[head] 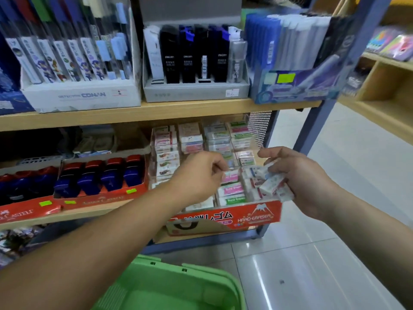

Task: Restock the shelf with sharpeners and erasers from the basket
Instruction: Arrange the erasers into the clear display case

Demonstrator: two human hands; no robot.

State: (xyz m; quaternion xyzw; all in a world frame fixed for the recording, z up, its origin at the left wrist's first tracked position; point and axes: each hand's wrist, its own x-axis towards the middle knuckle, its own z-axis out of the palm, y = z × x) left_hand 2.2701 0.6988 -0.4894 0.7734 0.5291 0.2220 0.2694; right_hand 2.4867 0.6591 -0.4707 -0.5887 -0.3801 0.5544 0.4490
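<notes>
**Step in hand (judged):** loading erasers into the red cardboard display box [257, 217] at the right end of the lower wooden shelf [107, 212].

**Hands**
- Right hand [299, 177]: grips a loose bundle of white paper-sleeved block erasers [273, 185], held just above the right front corner of the box.
- Left hand [199, 175]: reaches over the middle rows of the box with fingers curled. Impossible to tell whether pinching an eraser or only straightening one.

**Next move (judged):** calls for taking one eraser from the bundle and setting it flat into a row with room left. Requires matching the sleeve to the row and leaving neighbouring stacks undisturbed.

**Containers**
- Red display box: holds packed rows of wrapped erasers with pink, green and white labels. Looks nearly full.
- Red cardboard trays [100, 199], just left of the box: hold blue-and-red plastic sharpeners [111, 177] side by side.
- Green plastic basket [174, 285], below the forearms: shows only bare green floor in the part in frame. Remainder out of view.
</notes>
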